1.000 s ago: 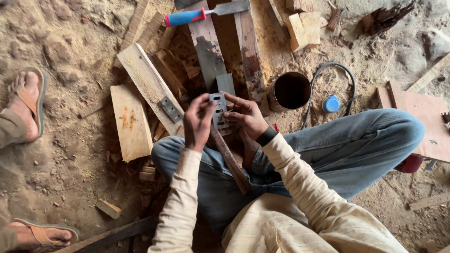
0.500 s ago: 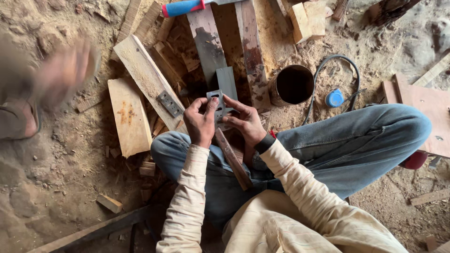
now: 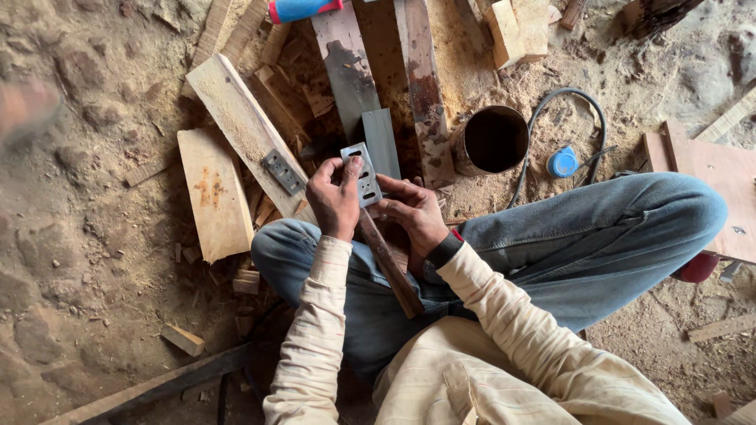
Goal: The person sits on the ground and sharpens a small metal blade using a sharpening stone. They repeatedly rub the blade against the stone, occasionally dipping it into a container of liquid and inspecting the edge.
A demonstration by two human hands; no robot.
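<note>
Two hands meet over the lap of a person sitting cross-legged on a sawdust floor: the left hand [image 3: 335,203] pinches a small grey metal plate [image 3: 361,175] with slots and holes, thumb on its face and fingers behind, while the right hand [image 3: 415,218] closes on the plate's lower edge and steadies it against the top of a dark wooden stick [image 3: 391,264] that slants down across the jeans. Both grips are closed on the plate, which is held in the air above the knees, just in front of a flat steel bar [image 3: 381,143] lying among planks. A second plate [image 3: 283,171] of the same kind lies on a pale plank [image 3: 240,126] to the left. A rusty can [image 3: 492,142] stands open to the right, with a blue cap [image 3: 562,162] and a black cable [image 3: 568,98] beyond it. The likeliest trouble, as I judge it, is the plate slipping: it is thin and held only by fingertips, so a twist against the stick could drop it into the sawdust and offcuts, where it would be hard to find. Its edges and corners may also nick a thumb if pressed hard. The stick rests loosely on the leg and could roll off.
</note>
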